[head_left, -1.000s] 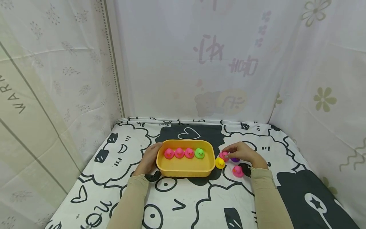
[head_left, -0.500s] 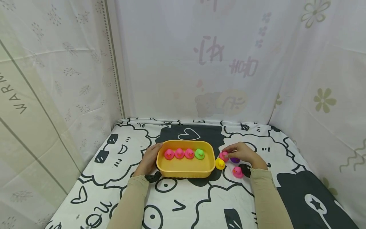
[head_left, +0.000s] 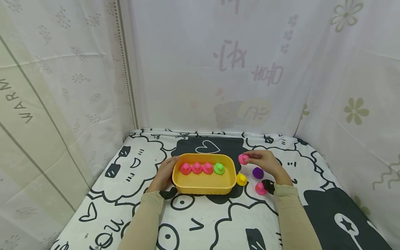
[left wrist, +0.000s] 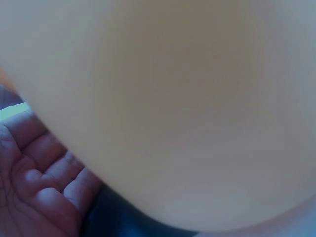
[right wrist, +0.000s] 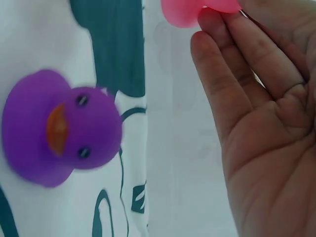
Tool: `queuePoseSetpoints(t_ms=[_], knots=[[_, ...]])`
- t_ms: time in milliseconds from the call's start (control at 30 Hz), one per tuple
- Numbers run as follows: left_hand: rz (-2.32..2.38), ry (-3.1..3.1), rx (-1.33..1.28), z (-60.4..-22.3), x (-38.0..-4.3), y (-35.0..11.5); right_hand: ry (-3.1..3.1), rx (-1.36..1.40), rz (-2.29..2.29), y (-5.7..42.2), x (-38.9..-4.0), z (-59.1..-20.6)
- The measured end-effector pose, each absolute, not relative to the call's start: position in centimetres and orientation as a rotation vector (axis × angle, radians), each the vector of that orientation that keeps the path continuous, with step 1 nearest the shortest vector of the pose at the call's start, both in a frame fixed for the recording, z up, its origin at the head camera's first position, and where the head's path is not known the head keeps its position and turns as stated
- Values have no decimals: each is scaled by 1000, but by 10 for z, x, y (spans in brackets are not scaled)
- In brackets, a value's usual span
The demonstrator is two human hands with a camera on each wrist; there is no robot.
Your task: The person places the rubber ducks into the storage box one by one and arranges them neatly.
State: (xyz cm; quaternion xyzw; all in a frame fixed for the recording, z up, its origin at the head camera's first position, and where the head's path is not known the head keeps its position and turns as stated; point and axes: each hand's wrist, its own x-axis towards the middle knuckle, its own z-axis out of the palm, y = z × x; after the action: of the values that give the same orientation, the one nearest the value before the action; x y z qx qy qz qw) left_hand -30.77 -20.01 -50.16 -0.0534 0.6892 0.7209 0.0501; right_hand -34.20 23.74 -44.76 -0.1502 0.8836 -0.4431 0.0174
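My right hand [head_left: 265, 163] pinches a pink rubber duck [head_left: 243, 159] just above the cloth, right of the yellow plastic tray [head_left: 204, 190]. In the right wrist view, only part of that pink duck [right wrist: 182, 12] shows at the fingertips. A purple rubber duck [right wrist: 89, 128] lies on the cloth below this hand. My left hand [head_left: 163, 174] holds the tray's left end; in the left wrist view the blurred tray wall [left wrist: 187, 98] hides most of its fingers. Inside the tray, several pink ducks [head_left: 197, 168] and a green duck [head_left: 219, 168] stand in a row.
A yellow duck [head_left: 241, 179] stands close to the tray's right side. Another pink duck [head_left: 260, 189] sits nearer, beside the right wrist's black strap [head_left: 268, 186]. Patterned black-and-white cloth [head_left: 200, 222] covers the table, and pale curtains [head_left: 187, 69] hang behind and at both sides.
My right hand has lifted the pink duck up and slightly away from the yellow duck, uncovering the purple one. The left hand and tray stay in place.
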Motion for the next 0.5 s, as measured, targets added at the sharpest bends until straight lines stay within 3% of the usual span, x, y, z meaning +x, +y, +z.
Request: queuePoseSetpoints(t_ms=[500], knots=[[2218, 2080, -148, -504, -309, -200, 2639, -651, -1446, 193, -338, -425]])
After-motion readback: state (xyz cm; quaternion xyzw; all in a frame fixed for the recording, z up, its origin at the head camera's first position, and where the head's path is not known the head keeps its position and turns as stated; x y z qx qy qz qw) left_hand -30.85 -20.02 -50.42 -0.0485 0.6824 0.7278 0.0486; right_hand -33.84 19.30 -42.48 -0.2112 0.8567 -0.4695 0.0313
